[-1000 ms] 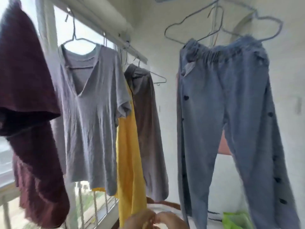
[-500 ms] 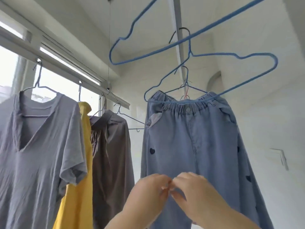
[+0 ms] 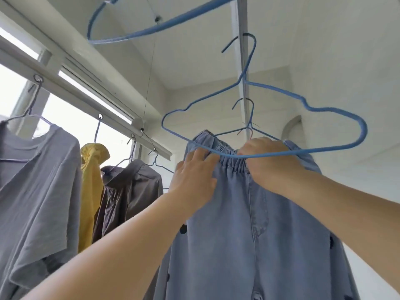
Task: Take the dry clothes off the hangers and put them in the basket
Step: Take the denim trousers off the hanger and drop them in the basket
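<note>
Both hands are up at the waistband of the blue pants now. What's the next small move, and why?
Probably slide the waistband off its hanger. The left hand and right hand both grip the elastic waistband of the blue pants, which still hang from the small hanger behind the empty blue hanger.

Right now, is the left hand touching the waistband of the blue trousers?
Touching. The head view shows the left hand with its fingers curled onto the gathered waistband of the blue trousers, with no gap visible.
</note>
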